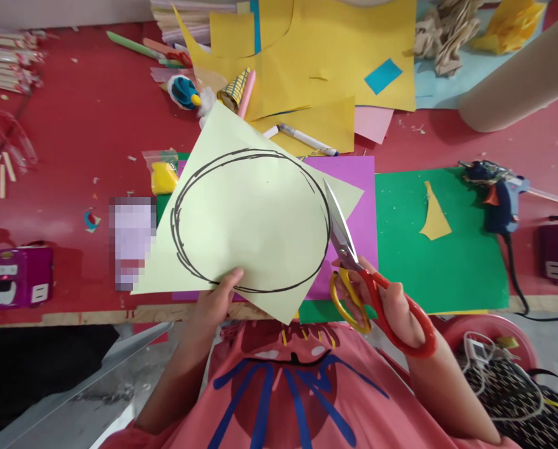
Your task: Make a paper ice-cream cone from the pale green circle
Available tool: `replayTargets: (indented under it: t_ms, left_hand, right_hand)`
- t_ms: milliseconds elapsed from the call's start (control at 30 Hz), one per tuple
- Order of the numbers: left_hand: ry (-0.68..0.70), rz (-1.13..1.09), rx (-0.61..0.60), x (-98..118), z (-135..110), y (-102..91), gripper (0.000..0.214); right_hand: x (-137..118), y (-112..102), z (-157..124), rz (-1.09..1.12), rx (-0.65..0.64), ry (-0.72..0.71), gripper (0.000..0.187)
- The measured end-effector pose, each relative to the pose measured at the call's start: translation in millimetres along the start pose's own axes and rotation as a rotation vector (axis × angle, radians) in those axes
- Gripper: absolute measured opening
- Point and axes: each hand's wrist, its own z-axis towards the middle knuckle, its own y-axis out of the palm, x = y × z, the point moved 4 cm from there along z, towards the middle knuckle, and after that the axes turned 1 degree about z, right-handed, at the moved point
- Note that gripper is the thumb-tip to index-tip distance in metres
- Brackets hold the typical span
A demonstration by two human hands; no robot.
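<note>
Paper (260, 218) pinched by my left fingers (232, 279) may sag, letting scissors (342, 240) gripped in my right fingers (394, 299) nick the oval outline (269, 290).

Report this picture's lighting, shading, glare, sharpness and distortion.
All in the head view: bright light; soft shading on the pale green paper sheet above the left hand; pale sheen on the steel-bladed scissors; the drawn black oval looks sharp; a pixelated patch at left hides detail; the brown cardboard tube, upper right, looks stretched, probably lens distortion.
</note>
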Motion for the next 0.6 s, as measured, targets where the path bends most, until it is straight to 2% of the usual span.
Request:
replayTargets:
  t_ms: [200,400,533,600]
  left_hand:
    - [0.029,0.023,0.034,-9.1,2.0,-5.3,0.015]
    - [0.034,0.002,0.042,-4.8,2.2,-5.9,0.013]
    - [0.008,0.109,0.117,-3.4,7.5,-9.5,0.022]
    - [0.015,0.120,0.108,-4.2,11.3,-10.6,0.028]
  right_hand:
    - [13.3,3.1,-0.2,0.104,0.054,0.000,0.055]
    - [13.1,-0.5,-0.9,0.043,0.067,-0.021,0.055]
    - [12.7,-1.5,-1.5,0.021,0.063,-0.012,0.045]
    - [14.1,-2.0,-2.2,0.028,0.074,-0.023,0.042]
